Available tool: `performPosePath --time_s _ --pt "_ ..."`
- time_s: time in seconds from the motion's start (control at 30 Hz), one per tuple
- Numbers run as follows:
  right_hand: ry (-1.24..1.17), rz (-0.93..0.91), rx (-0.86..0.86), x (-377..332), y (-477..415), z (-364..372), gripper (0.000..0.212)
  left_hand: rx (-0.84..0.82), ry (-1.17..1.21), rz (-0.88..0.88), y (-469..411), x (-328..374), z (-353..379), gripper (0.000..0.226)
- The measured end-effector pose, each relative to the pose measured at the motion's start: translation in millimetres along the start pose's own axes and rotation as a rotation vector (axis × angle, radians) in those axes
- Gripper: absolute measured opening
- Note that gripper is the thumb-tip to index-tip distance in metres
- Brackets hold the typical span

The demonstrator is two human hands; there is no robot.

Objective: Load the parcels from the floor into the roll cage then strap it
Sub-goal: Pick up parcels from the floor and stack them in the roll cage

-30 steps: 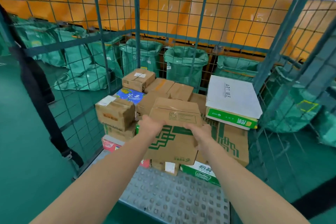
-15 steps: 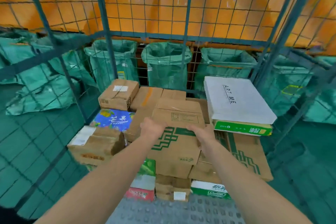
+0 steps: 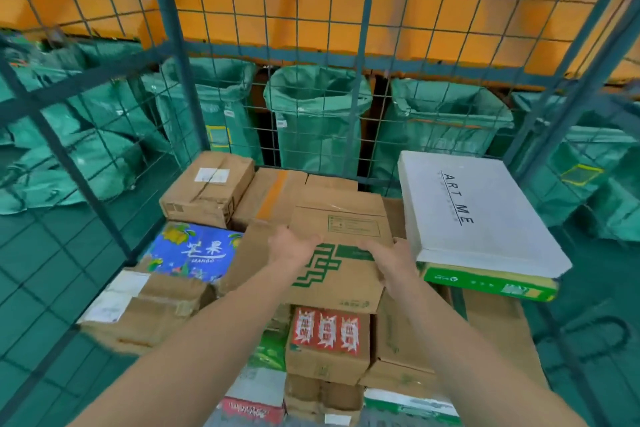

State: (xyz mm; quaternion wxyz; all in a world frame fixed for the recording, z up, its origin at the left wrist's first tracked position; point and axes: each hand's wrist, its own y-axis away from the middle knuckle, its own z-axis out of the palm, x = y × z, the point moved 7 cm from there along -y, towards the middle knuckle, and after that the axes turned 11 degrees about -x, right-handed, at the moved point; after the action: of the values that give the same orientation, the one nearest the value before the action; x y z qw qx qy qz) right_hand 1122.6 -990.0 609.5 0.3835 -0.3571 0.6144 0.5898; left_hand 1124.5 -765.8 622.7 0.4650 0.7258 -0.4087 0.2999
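A parcel sorting depot: a wire roll cage (image 3: 175, 45) stacked with taped, labelled cardboard parcels (image 3: 207, 189) stands on a green floor (image 3: 34, 305) before open green sacks (image 3: 317, 121) under a numbered orange wall (image 3: 433, 21).

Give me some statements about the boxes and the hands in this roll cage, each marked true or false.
1. The left hand and the right hand both hold the brown carton. True.
2. The white ART ME box lies left of the hands. False: it lies on their right.
3. The blue mango box is left of the brown carton. True.
4. The white ART ME box rests on a red box. False: it rests on a green box.
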Motion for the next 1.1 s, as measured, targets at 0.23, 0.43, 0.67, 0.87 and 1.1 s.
performPosePath --time_s 0.23,0.43,0.67,0.87,1.1 --pt "0.000 -0.042 -0.048 -45.3 -60.4 26.8 0.105 0.038 0.077 0.040 -57.3 38.2 -21.1 0.078" --pt "0.014 -0.074 -0.042 -73.9 -106.9 69.1 0.110 0.075 0.081 0.104 -102.9 58.4 -61.0 0.084" --pt "0.011 -0.139 -0.021 -103.1 -155.6 151.3 0.065 0.142 0.176 0.195 -156.2 69.1 -138.4 0.062" --pt "0.034 -0.125 -0.030 -116.4 -194.7 242.2 0.072 0.162 0.112 0.168 -206.2 64.5 -217.9 0.053" --pt "0.072 -0.107 -0.038 -126.3 -248.5 330.1 0.072 0.175 0.048 0.169 -276.9 56.6 -290.6 0.056"
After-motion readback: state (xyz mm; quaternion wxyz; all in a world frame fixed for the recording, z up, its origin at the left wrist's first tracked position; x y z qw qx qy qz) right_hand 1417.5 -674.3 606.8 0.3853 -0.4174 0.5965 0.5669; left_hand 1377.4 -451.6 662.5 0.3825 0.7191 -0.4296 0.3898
